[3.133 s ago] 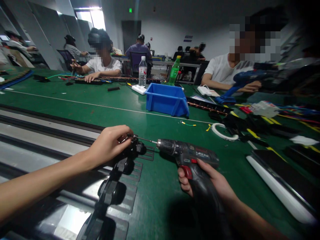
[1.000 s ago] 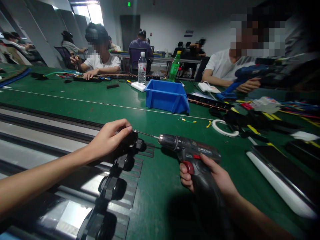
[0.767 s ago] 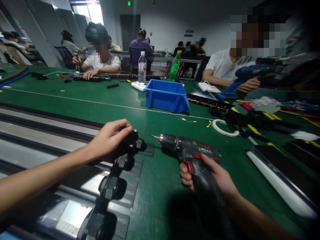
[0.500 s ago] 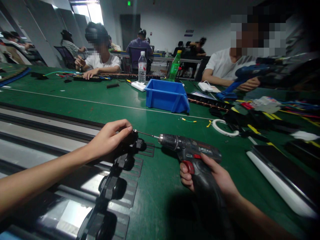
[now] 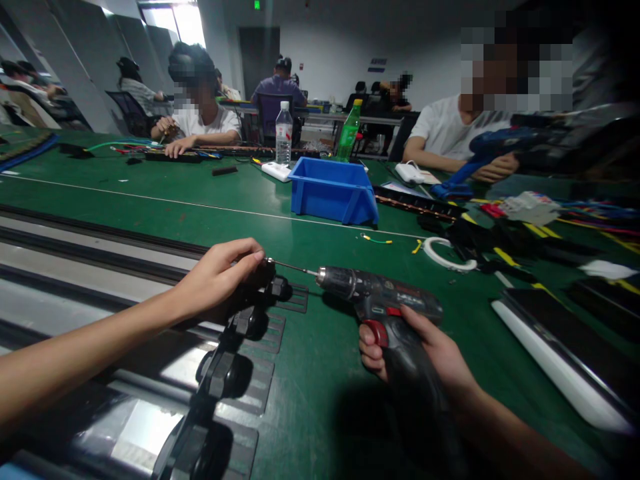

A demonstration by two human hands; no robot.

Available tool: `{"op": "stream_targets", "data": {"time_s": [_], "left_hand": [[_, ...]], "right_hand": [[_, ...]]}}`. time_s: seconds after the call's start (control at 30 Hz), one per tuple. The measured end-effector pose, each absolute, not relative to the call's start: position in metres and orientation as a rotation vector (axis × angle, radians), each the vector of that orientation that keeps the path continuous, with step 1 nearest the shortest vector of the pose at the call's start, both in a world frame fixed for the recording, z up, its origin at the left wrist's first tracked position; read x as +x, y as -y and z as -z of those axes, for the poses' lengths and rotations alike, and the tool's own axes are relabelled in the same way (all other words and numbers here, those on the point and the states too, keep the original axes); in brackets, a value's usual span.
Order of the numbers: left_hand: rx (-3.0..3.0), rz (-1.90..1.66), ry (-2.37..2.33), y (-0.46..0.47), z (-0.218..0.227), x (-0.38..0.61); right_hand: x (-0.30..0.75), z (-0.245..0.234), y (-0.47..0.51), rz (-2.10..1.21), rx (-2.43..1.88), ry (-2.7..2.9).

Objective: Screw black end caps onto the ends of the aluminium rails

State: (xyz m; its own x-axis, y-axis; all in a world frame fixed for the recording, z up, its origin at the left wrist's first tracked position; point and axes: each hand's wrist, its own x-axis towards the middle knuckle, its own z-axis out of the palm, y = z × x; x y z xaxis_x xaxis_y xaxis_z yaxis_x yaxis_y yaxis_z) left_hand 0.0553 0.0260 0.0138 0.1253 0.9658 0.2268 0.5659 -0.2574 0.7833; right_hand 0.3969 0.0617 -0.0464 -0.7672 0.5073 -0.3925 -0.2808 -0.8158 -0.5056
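Note:
My right hand [image 5: 425, 357] grips the handle of a dark cordless drill [image 5: 387, 313], one finger by its red trigger. The drill's thin bit [image 5: 293, 268] points left and meets the far end of a long black part [image 5: 225, 360] with round knobs, which lies on the green table [image 5: 325, 400]. My left hand [image 5: 217, 277] is closed over that far end, fingertips pinched right at the bit's tip. What sits under the fingertips is hidden.
A blue bin [image 5: 333, 190] stands beyond the drill, with a water bottle [image 5: 283, 141] and a green bottle [image 5: 349, 140] behind it. Black parts, yellow wires and a white ring [image 5: 445, 257] crowd the right side. Metal rails [image 5: 75, 267] run on the left. Other people sit across the table.
Almost nothing has moved in the last second. Since three seconds ago the view shifted slightly; both hands and the drill keep the same pose.

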Motion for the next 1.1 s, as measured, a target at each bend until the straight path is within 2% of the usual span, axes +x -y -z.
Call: {"op": "stream_targets", "data": {"time_s": [1.1], "left_hand": [[1.940,-0.962,-1.471,-0.0255,-0.0148,0.0547]], "right_hand": [[0.3957,0.0417,-0.0606,-2.539,-0.744,0.646]]}}
